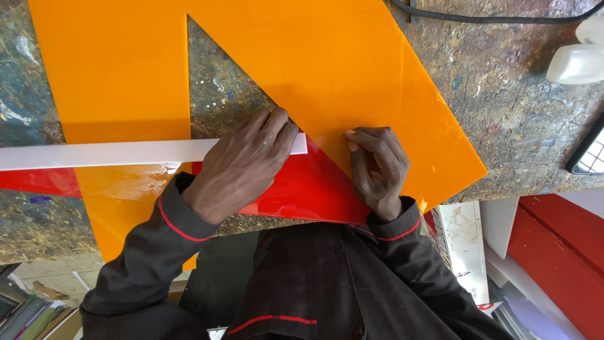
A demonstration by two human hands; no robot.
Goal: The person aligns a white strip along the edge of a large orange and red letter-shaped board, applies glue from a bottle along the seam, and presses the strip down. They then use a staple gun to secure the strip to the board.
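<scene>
The step in hand looks like lining up a white strip across the orange acrylic sheet and red sheet on the paint-spattered counter. The left hand presses flat on the strip's right end, fingers extended, gripping nothing. The right hand curls, fingertips pinning the orange sheet just right. The next move probably calls for steady pressure.

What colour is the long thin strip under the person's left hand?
White; the strip lies across the orange sheet under the left hand, clearest in the head view.
</scene>
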